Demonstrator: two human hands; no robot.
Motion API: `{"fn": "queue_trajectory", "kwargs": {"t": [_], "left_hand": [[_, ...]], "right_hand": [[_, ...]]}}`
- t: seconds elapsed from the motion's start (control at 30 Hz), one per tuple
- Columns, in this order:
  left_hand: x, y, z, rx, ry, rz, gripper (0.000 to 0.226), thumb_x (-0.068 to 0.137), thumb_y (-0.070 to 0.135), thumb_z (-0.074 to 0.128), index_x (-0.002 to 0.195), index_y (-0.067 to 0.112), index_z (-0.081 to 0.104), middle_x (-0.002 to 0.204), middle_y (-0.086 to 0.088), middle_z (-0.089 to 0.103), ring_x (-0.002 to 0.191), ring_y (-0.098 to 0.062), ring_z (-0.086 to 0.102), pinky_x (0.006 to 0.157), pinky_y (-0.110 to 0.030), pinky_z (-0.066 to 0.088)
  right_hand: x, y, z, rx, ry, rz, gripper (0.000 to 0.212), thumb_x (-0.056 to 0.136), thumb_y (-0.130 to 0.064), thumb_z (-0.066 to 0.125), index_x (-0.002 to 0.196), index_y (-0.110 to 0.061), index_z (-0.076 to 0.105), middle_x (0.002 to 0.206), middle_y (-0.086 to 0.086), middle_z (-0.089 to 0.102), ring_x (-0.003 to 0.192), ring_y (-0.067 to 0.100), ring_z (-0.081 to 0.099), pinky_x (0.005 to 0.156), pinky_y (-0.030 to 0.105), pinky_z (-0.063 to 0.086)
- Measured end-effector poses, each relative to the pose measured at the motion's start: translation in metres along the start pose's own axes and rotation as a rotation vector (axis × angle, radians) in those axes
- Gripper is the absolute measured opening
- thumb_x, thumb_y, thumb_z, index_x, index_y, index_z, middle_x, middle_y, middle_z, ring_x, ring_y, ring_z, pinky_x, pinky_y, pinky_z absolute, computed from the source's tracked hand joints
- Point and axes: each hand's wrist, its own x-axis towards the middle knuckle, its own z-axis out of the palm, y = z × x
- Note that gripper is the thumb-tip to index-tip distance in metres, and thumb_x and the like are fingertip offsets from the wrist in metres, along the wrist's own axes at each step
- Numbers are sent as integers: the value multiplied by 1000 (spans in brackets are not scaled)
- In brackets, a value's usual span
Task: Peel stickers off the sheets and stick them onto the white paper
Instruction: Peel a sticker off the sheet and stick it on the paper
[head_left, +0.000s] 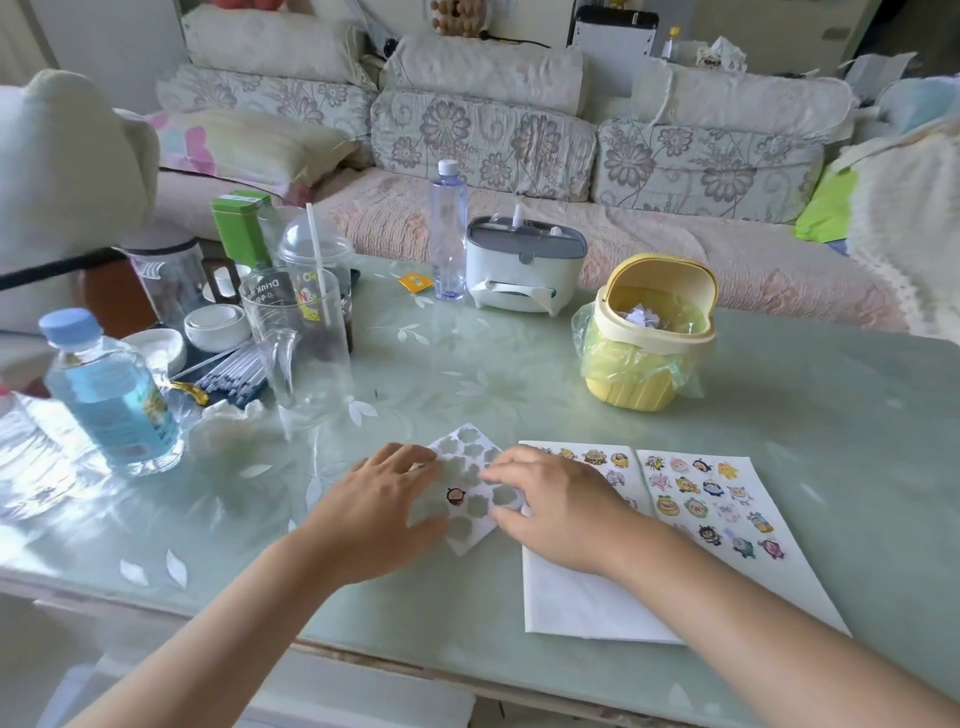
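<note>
Head view shows the sticker sheet (470, 486) lying on the glossy green table (779, 415), just left of the white paper (571, 603). The sheet is almost spent, with one round cartoon sticker (454, 496) left among empty cut-outs. The left hand (384, 506) lies with fingers spread and fairly straight, pressing the sheet's left side and holding nothing. The right hand (548, 506) curves over the sheet's right edge with its heel on the white paper; I cannot tell whether thumb and forefinger pinch that edge or only rest there. The hollowed backing looks flimsy, so it may lift, buckle or tear with the sticker, and the sticker could curl onto itself. On so slick a surface the sheet may also skid if the left hand eases off. The right heel could scuff the stuck stickers (696, 499) beneath and beside it. Readable writing is scarce: the clear cup (306, 358) shows "Drink", seen reversed, and the water bottle (111, 395) label is illegible.
</note>
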Motion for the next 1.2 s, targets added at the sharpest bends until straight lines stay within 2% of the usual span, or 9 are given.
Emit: {"fn": "queue_trajectory", "kwargs": {"t": [0.1,0.3,0.43,0.53,0.63,0.77,0.97,1.1,1.2], "left_hand": [[0,-4,0,-26,12,-14,72,75,71,26,133,41,56,136,18,48,129,-8,41,103,-28,37],[2,-7,2,-178,131,-27,51,80,66,41,109,39,72,115,20,58,104,-9,54,85,-30,49],[2,5,0,-308,383,-94,48,81,41,75,125,27,62,126,11,51,112,-7,52,93,-21,43],[-1,25,-6,-616,529,-358,54,73,36,84,115,26,51,112,15,48,101,0,52,82,-13,41],[0,36,-12,-981,356,-564,38,76,40,82,100,23,59,96,10,63,80,-5,60,65,-19,44],[1,41,-16,-1207,204,-468,11,90,23,71,88,12,71,70,3,62,52,-1,47,48,-9,33],[3,39,-17,-1253,217,-472,16,95,18,65,83,10,72,71,4,60,63,-6,49,61,-12,39],[3,42,-17,-1260,211,-482,18,95,22,65,81,13,73,71,6,60,65,-8,50,71,-25,40],[4,44,-19,-1269,225,-454,22,96,20,64,76,17,72,69,6,59,65,-8,49,69,-22,40]], "right_hand": [[8,-6,6,-23,4,-31,44,93,-45,59,136,-35,56,139,-20,50,125,10,51,102,30,42],[13,-10,15,-7,71,-58,41,88,-42,69,128,-38,63,123,-18,62,112,9,57,90,27,45],[16,-11,13,44,265,-16,29,83,-40,75,112,-38,73,105,-16,68,92,10,64,74,26,47],[18,-14,10,63,374,8,24,82,-42,76,106,-38,74,99,-18,68,82,5,62,64,16,40],[18,-17,9,56,448,-7,23,81,-44,76,102,-35,75,95,-17,69,78,5,64,61,22,45],[17,-23,9,15,485,3,23,78,-44,78,99,-34,76,93,-16,69,77,8,66,59,20,40],[13,-27,2,41,499,-23,34,80,-49,68,110,-35,72,99,-18,68,72,1,55,64,16,39],[12,-29,0,53,598,-91,21,81,-41,75,101,-35,75,93,-17,63,65,-4,44,56,14,38],[12,-32,0,42,621,-104,13,82,-39,76,94,-35,78,84,-15,65,60,-3,41,51,17,37]]}}
